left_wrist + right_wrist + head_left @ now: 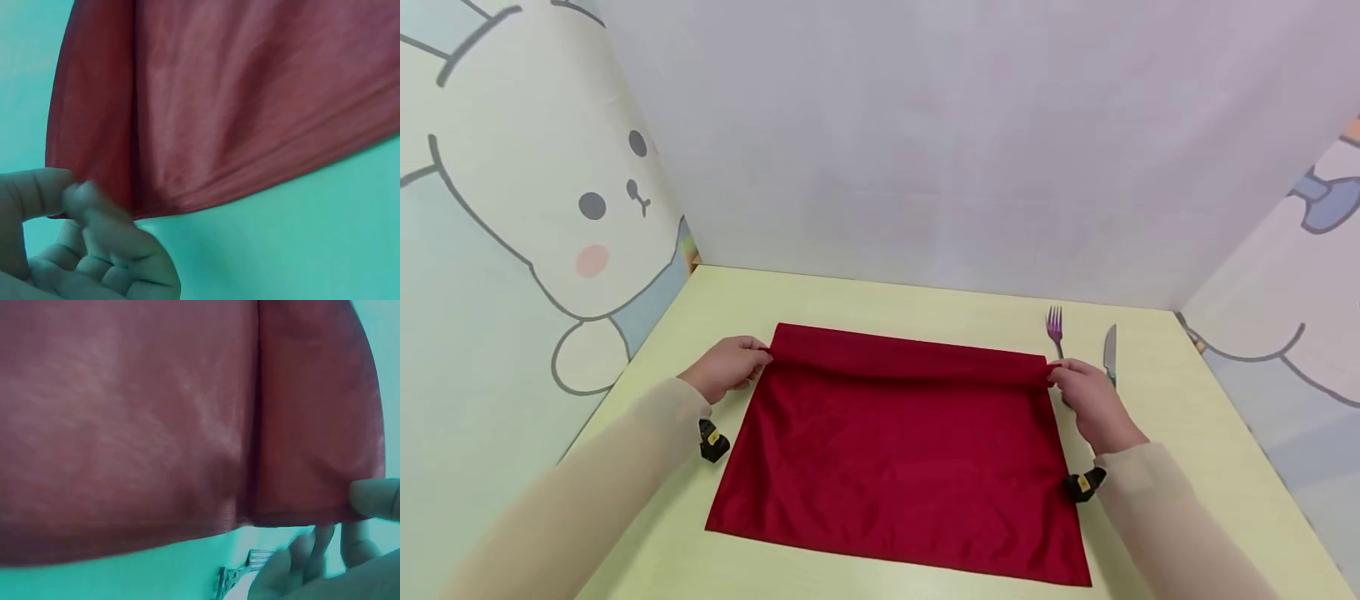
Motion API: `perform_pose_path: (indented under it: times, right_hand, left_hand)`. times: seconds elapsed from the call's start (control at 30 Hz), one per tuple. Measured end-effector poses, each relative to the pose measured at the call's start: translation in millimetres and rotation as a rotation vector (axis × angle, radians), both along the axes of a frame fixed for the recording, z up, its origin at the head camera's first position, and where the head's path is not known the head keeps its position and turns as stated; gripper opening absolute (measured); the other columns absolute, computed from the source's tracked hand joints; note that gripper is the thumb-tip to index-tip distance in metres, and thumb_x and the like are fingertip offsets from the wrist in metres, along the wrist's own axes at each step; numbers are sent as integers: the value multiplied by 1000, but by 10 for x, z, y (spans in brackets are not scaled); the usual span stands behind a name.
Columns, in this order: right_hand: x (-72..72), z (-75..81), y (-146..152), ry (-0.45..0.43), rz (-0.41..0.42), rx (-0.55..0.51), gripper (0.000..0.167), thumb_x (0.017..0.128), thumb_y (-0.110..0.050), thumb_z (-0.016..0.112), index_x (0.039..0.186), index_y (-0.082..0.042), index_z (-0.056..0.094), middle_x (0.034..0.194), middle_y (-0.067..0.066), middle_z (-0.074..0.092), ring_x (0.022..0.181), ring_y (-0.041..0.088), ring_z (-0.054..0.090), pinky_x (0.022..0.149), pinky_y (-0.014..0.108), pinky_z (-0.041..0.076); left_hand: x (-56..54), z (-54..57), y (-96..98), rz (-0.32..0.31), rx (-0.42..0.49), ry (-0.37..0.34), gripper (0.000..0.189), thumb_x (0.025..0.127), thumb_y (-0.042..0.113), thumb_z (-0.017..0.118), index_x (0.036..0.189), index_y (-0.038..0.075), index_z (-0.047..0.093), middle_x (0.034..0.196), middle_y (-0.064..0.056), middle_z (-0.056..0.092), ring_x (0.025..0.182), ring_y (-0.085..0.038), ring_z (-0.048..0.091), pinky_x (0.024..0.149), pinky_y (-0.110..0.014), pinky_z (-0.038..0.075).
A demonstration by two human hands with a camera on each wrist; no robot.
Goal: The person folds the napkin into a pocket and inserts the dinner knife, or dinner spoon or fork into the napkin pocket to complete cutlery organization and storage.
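Observation:
A red cloth (895,467) lies spread over the table, its far part turned over into a band (910,354) that runs along the back. My left hand (730,367) pinches the left end of this band between thumb and fingertips. At the right end, my right hand (1086,400) pinches the band the same way. In the left wrist view the thumb and index finger meet at the cloth's corner (87,150). The right wrist view has the thumb on top of the cloth's other corner (319,462), with the fingers below.
A fork (1055,325) lies past the cloth's right side, its handle partly hidden by my right hand. Beside it is a knife (1110,350). Both lie on the pale wooden table (880,296). A white curtain (910,167) stands behind the table, with cartoon-printed sheets (565,167) at the sides.

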State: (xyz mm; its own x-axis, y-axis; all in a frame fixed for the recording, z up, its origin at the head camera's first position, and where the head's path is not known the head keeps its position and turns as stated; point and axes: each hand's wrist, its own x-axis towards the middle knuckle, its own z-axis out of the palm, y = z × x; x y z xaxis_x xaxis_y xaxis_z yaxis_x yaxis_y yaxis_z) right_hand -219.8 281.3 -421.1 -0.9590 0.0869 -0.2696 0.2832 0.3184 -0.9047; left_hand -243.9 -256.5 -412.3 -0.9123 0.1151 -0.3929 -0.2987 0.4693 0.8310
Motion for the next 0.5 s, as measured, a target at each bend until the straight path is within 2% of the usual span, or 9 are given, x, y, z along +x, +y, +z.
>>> perform_pose_path:
  times: [0.1, 0.2, 0.3, 0.33, 0.4, 0.5]
  right_hand:
    - [99, -15, 23, 15, 5, 42, 39, 108, -24, 48, 128, 6, 62, 127, 11, 56, 127, 30, 39, 99, 39, 42]
    - [172, -28, 46, 9, 38, 14, 34, 108, -24, 51, 126, 1, 66, 118, 5, 57, 108, 25, 50, 88, 33, 48]
    - [233, -46, 78, -42, 96, -91, 26, 108, -19, 54, 122, -3, 67, 107, 3, 58, 89, 19, 56, 78, 30, 54]
    - [248, -52, 86, -64, 120, -133, 26, 108, -17, 53, 125, -1, 64, 106, 4, 59, 86, 18, 60, 78, 29, 55]
    - [278, -64, 100, -107, 159, -205, 33, 109, -14, 49, 137, 3, 54, 112, 12, 62, 90, 19, 68, 83, 32, 59]
    - [306, -85, 118, -148, 185, -281, 50, 111, -13, 41, 154, 8, 27, 134, 29, 53, 102, 23, 71, 92, 38, 58]
  left_hand:
    - [53, -37, 12, 9, 31, -3, 26, 105, 18, 55, 117, -5, 59, 98, -12, 64, 88, -22, 63, 76, -30, 54]
    - [105, -49, 18, 19, 57, 2, 25, 104, 15, 57, 116, -7, 60, 105, -16, 67, 92, -24, 66, 81, -31, 57]
    - [146, -44, 29, 16, 75, 4, 28, 104, 16, 56, 118, -9, 59, 110, -19, 67, 94, -24, 66, 83, -32, 58]
    - [157, -46, 30, 19, 81, 2, 30, 105, 17, 57, 120, -9, 59, 112, -20, 67, 95, -24, 66, 84, -32, 58]
    - [174, -57, 29, 22, 92, 2, 37, 107, 22, 56, 126, -10, 58, 117, -21, 65, 99, -25, 65, 88, -33, 58]
    - [190, -91, 31, 36, 100, 5, 46, 109, 27, 54, 133, -12, 56, 126, -22, 60, 104, -25, 63, 91, -35, 58]
